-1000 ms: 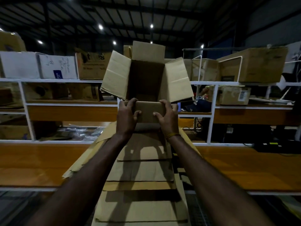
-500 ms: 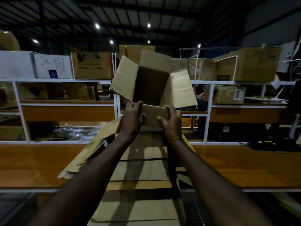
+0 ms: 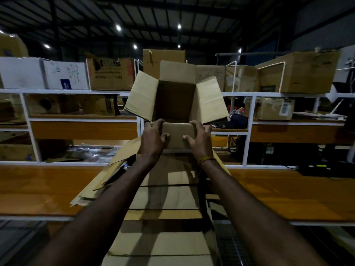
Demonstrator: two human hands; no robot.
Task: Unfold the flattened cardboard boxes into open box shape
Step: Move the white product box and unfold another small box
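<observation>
Holding an opened cardboard box (image 3: pixel 175 101) up at arm's length, the person is gripping its near flap (image 3: pixel 177 135) with both hands. The left hand (image 3: pixel 152 140) is clasping the flap's left end, thumb lying across the flap's face and the fingers (image 3: pixel 153 124) curling over the upper edge. The right hand (image 3: pixel 199 140) is clasping the right end in the same manner, thumb pressing on the face and fingers wrapping the top corner. A yellow thread band (image 3: pixel 205 160) is circling the right wrist.

The box is hanging in the air above the tabletop, its open mouth facing the camera so the dark inside is showing. Its left flap (image 3: pixel 141 95) and right flap (image 3: pixel 209 99) are spreading outward, and the far flap (image 3: pixel 177 71) is standing up behind the opening.

Below the arms, a stack of flattened cardboard boxes (image 3: pixel 169 198) is lying across the wooden tabletop (image 3: pixel 44 189) and reaching toward the camera over its near edge. One loose sheet (image 3: pixel 107 175) is sticking out to the left of the stack.

Behind the held box, a white shelf rack (image 3: pixel 76 92) is carrying other cartons: a white carton with handwriting (image 3: pixel 65 74), a brown printed carton (image 3: pixel 112 73) beside it, and a large brown carton (image 3: pixel 305 72) at the right on the top level. A smaller carton with a barcode label (image 3: pixel 272 108) is sitting on the level below. Ceiling lights (image 3: pixel 118 27) are glowing overhead in the dim hall.
</observation>
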